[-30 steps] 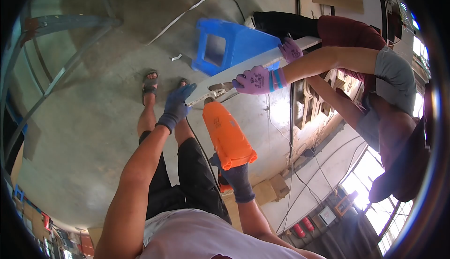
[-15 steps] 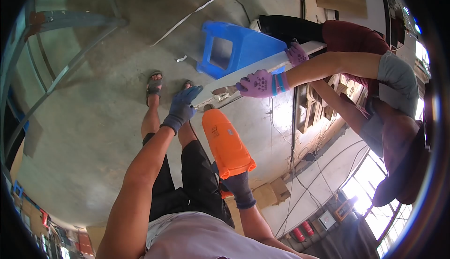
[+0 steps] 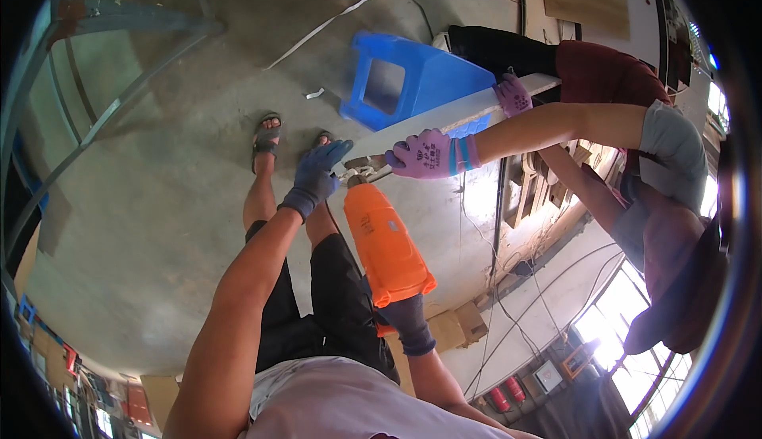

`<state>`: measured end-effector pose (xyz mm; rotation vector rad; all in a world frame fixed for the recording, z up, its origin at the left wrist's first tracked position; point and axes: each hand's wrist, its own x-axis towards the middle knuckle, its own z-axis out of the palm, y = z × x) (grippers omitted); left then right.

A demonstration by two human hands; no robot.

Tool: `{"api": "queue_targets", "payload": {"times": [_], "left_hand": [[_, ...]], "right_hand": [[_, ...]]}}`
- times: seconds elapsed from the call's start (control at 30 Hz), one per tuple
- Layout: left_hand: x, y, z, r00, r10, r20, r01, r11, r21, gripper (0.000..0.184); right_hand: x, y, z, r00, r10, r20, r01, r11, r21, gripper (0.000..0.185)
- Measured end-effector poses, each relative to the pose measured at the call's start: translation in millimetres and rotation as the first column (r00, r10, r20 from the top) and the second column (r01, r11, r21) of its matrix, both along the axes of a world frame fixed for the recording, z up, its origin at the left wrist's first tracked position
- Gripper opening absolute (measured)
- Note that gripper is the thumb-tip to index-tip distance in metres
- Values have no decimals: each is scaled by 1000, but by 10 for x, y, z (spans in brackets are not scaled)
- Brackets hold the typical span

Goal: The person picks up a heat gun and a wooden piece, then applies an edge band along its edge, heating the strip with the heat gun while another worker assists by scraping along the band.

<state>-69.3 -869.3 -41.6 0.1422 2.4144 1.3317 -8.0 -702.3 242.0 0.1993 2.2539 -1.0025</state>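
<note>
My left hand point(image 3: 319, 171), in a blue-grey glove, is closed on the near end of a long pale board point(image 3: 444, 113). In a dark glove, my right hand point(image 3: 407, 320) is wrapped round the rear handle of an orange power tool point(image 3: 386, 240). The tool's nose touches or nearly touches the board's near end, beside my left hand. The board lies over a blue plastic stool point(image 3: 425, 78). A co-worker's purple-gloved hand point(image 3: 429, 153) rests on the board near the tool, and their other gloved hand point(image 3: 513, 95) holds it farther along.
The co-worker point(image 3: 675, 161) leans in from the right. A metal frame point(image 3: 119, 105) stands at the left. White strips point(image 3: 325, 25) lie on the concrete floor. Cables point(image 3: 516, 320), cardboard point(image 3: 452, 328) and red extinguishers point(image 3: 500, 399) are at the lower right.
The co-worker's nearer hand has shifted left along the board, closer to the tool. The whole scene has drifted slightly right in view. Both my hands keep their hold.
</note>
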Motion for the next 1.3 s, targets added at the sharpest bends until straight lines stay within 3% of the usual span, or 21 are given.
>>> {"api": "queue_targets", "payload": {"times": [0.37,0.47,0.57,0.67,0.83,0.93,1.07,1.17,1.3], "left_hand": [[-46,-77,172,997,59,-55,-55,995,80,66],[17,-104,81,994,98,-44,-93,990,106,64],[229,-323,-9,982,180,61,-186,977,106,56],[597,-711,-34,962,268,53,-267,963,-41,44],[1107,-1500,54,960,270,75,-235,921,-310,45],[1211,-1774,219,887,376,268,-248,878,-409,47],[1351,-1965,361,813,483,325,-319,836,-446,45],[1366,-2014,532,780,529,334,-373,822,-430,46],[1267,-2047,731,779,539,322,-408,825,-392,45]], "right_hand": [[93,-87,22,994,90,-69,-88,996,34,38],[157,-70,102,986,-80,149,81,997,-4,34],[241,-38,125,979,-79,188,85,996,-22,34],[228,-25,171,993,-23,113,28,999,-41,35],[167,-68,271,998,55,-4,-55,998,-33,38],[166,-80,269,999,23,-22,-24,999,-31,42],[78,-162,370,982,65,-180,-65,998,9,47],[86,-129,465,1000,-1,30,0,999,32,46],[90,-96,479,976,105,-189,-92,993,76,46]]}}
